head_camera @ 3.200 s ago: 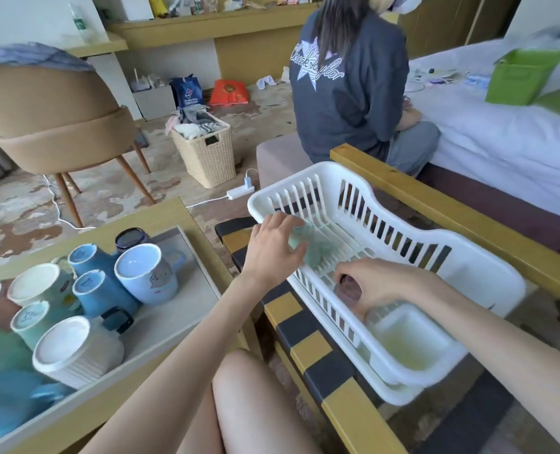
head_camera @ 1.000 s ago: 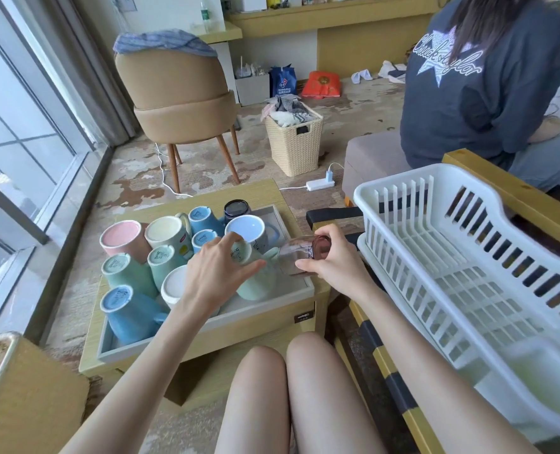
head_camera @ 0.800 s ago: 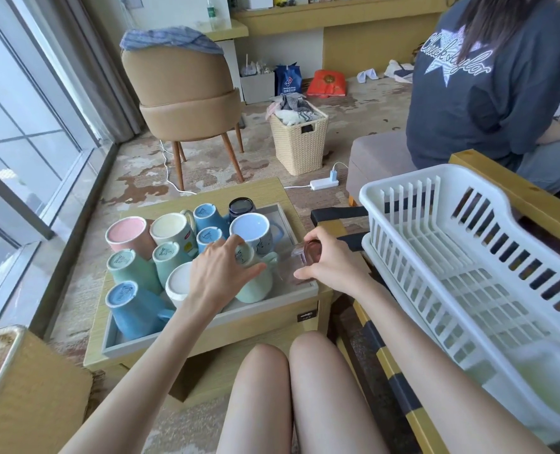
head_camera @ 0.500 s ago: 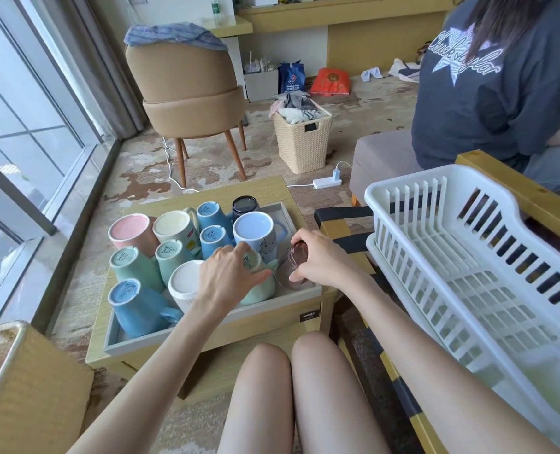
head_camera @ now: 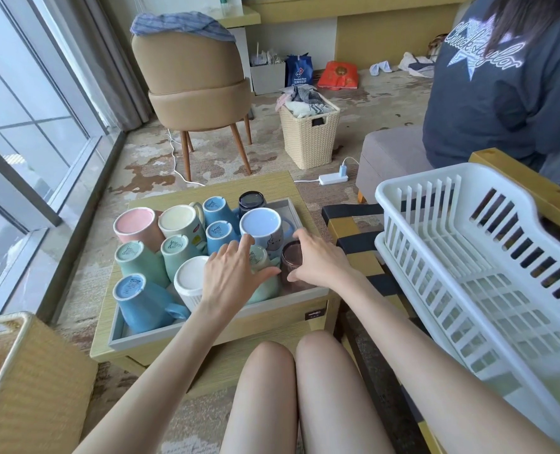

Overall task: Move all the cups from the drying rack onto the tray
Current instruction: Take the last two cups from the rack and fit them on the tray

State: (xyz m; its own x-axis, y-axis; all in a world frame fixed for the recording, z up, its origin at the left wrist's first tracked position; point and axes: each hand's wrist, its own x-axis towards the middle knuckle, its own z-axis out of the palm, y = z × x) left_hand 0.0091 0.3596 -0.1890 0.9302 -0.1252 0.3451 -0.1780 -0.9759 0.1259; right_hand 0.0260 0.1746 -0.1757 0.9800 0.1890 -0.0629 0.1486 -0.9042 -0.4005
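The grey tray (head_camera: 160, 335) sits on a low wooden table (head_camera: 206, 188) and holds several upside-down cups in pink, cream, blue, green and white. A pale green mug (head_camera: 261, 257) stands near the tray's right end, and my left hand (head_camera: 231, 276) hovers on it with fingers spread. Beside it, a purple glass (head_camera: 290, 262) stands in the tray's right corner. My right hand (head_camera: 321, 265) curls around that glass, thumb and fingers touching it. The white drying rack (head_camera: 403, 191) on my right holds no cups.
A person in a dark sweatshirt (head_camera: 501, 86) sits behind the rack. A tan chair (head_camera: 193, 83) and a wicker bin (head_camera: 309, 136) stand beyond the table. A woven basket (head_camera: 16, 381) is at my lower left, a window (head_camera: 26, 109) further left.
Both hands carried the green mug and the purple glass from the rack to the tray. The glass went from tilted to standing in the tray corner, and my left fingers have spread.
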